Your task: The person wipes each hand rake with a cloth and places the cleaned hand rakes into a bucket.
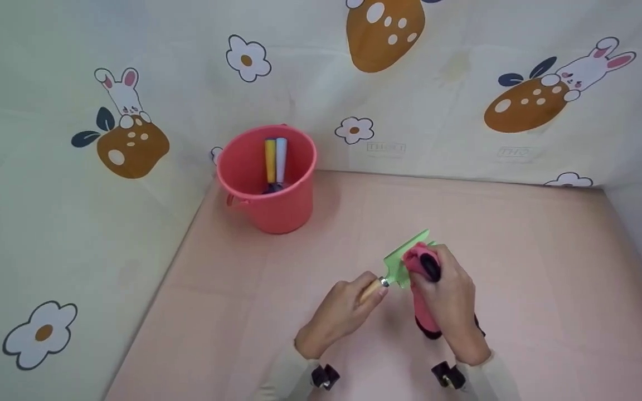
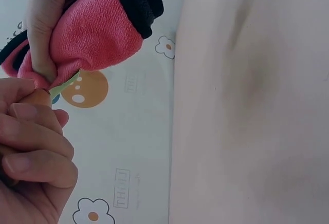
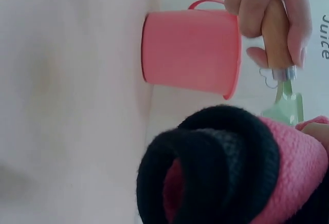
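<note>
My left hand [image 1: 349, 303] grips the wooden handle [image 3: 276, 31] of a small garden trowel with a light green blade [image 1: 404, 250]. In my right hand [image 1: 449, 284] is a bunched pink cloth with black edging [image 2: 97, 29], held against the blade. Part of the blade is hidden behind the cloth and the right fingers. A loose end of the cloth hangs below the right hand in the head view. Both hands are close together above the table, the trowel tilted up and to the right.
A pink bucket [image 1: 282, 214] stands at the back left, its handle down at the side. Inside it lean tools with a yellow handle [image 1: 270, 161] and a pale blue handle [image 1: 281, 159]. Printed sheeting [image 1: 310, 94] walls the pinkish table [image 1: 232, 312] at the back and sides.
</note>
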Available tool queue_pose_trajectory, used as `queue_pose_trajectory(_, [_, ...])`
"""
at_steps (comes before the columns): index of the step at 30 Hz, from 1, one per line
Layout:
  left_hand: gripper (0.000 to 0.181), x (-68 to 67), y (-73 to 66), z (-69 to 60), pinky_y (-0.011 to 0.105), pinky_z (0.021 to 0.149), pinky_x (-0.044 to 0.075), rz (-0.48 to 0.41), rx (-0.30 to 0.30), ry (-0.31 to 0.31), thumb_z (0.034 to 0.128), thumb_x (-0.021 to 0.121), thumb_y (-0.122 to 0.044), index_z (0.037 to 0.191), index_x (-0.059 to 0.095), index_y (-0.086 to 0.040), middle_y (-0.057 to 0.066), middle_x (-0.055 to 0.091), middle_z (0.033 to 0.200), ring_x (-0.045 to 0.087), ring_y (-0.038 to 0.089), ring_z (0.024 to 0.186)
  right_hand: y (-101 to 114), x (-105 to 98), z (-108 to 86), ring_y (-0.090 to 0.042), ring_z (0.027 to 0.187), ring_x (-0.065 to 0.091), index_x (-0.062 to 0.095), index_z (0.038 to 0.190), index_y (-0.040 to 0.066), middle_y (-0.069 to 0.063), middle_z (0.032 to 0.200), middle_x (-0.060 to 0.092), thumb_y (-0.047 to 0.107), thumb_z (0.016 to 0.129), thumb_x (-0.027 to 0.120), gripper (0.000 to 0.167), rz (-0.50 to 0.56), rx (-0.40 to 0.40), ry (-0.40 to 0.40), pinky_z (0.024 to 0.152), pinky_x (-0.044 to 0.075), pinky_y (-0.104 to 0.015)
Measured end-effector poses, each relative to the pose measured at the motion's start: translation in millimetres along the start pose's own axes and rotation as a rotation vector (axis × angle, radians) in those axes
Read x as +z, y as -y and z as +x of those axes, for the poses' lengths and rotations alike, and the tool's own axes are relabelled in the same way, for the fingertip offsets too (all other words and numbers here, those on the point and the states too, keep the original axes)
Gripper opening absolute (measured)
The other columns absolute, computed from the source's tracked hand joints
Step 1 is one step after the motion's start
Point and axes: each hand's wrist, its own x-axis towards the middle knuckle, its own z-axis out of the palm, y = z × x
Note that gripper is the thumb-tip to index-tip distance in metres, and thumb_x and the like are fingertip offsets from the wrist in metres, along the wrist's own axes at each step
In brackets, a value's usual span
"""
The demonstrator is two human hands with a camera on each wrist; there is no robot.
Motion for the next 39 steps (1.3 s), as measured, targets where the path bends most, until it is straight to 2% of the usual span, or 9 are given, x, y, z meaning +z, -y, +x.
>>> queue_pose_trajectory(4, [0.031,-1.7,0.4,-0.6,0.015,0.046,0.029,0.000,-0.008,0.013,0.0967,0.045,-0.042,0.102,0.057,-0.014,-0.010,0.040,0.062,0.035,-0.001,0.050,-5,-3,5.4,-0.029,0.076,0.064,0.057,0.094,0.004,-0.013,0.084,0.066,0.003,0.069,0.079,0.033,0.031,0.037,0.000,0.069,0.050,-0.048])
queue_pose_trajectory(10, [0.029,-3.7,5.2,-0.6,0.015,0.045,0.029,0.020,0.028,0.001,0.0967,0.045,-0.040,0.102,0.057,-0.015,-0.010,0.038,0.061,0.033,-0.001,0.049,-11,-9,13.6,-0.028,0.078,0.063,0.059,0.095,0.004,-0.013,0.086,0.066,0.005,0.070,0.079,0.033,0.030,0.098,0.000,0.071,0.047,-0.046])
queue_pose_trajectory(15, [0.029,-2.2,17.1,-1.6,0.014,0.045,0.028,-0.012,-0.030,0.035,0.0969,0.045,-0.040,0.102,0.058,-0.014,-0.012,0.037,0.061,0.033,-0.001,0.049,-24,-19,16.6,-0.029,0.080,0.062,0.060,0.099,0.004,-0.013,0.090,0.066,0.008,0.076,0.073,0.027,-0.050,0.183,0.012,0.070,0.046,-0.047])
queue_pose_trajectory(19, [0.029,-3.1,23.1,-2.0,0.014,0.047,0.029,-0.043,-0.066,0.036,0.0967,0.046,-0.040,0.100,0.057,-0.014,-0.011,0.038,0.063,0.034,0.000,0.052,-32,-28,15.8,-0.034,0.086,0.063,0.061,0.100,0.002,-0.017,0.094,0.065,0.006,0.077,0.072,0.026,-0.063,0.191,-0.039,0.074,0.046,-0.048])
queue_pose_trajectory(22, [0.028,-4.0,24.7,-1.7,0.015,0.048,0.028,-0.057,-0.087,0.020,0.0963,0.046,-0.041,0.097,0.055,-0.014,-0.010,0.037,0.063,0.034,0.001,0.052,-29,-32,14.8,-0.031,0.087,0.063,0.062,0.099,0.001,-0.015,0.093,0.064,0.002,0.074,0.075,0.029,-0.022,0.108,-0.055,0.078,0.045,-0.036])
queue_pose_trajectory(25, [0.029,-4.2,23.7,-2.1,0.016,0.048,0.028,-0.068,-0.099,0.016,0.0961,0.047,-0.041,0.097,0.055,-0.013,-0.010,0.037,0.062,0.034,0.002,0.052,-20,-30,11.0,-0.019,0.077,0.059,0.065,0.098,0.004,-0.010,0.085,0.060,-0.004,0.068,0.078,0.033,0.010,-0.076,-0.006,0.074,0.043,-0.020])
queue_pose_trajectory(29, [0.031,-3.4,19.8,-1.1,0.015,0.048,0.029,-0.067,-0.082,0.023,0.0963,0.046,-0.042,0.099,0.056,-0.013,-0.010,0.038,0.063,0.035,0.001,0.053,-6,-23,1.0,-0.007,0.067,0.048,0.069,0.097,0.010,-0.001,0.078,0.050,-0.008,0.061,0.081,0.042,-0.037,-0.305,0.100,0.061,0.042,-0.018])
queue_pose_trajectory(34, [0.029,-2.7,13.8,-1.5,0.015,0.050,0.031,-0.100,-0.051,0.026,0.0968,0.046,-0.039,0.100,0.056,-0.012,-0.009,0.040,0.065,0.037,0.000,0.055,6,-12,-10.3,-0.007,0.066,0.046,0.069,0.097,0.017,0.001,0.079,0.049,0.000,0.066,0.081,0.037,-0.161,-0.373,0.176,0.054,0.043,-0.024])
queue_pose_trajectory(39, [0.023,-0.2,9.5,-3.5,0.014,0.048,0.030,-0.101,0.011,0.016,0.0976,0.046,-0.034,0.097,0.055,-0.012,-0.009,0.039,0.064,0.036,-0.001,0.052,10,-2,-13.7,-0.007,0.060,0.040,0.069,0.097,0.016,0.000,0.076,0.047,0.000,0.068,0.079,0.035,-0.143,-0.382,0.132,0.050,0.037,-0.020])
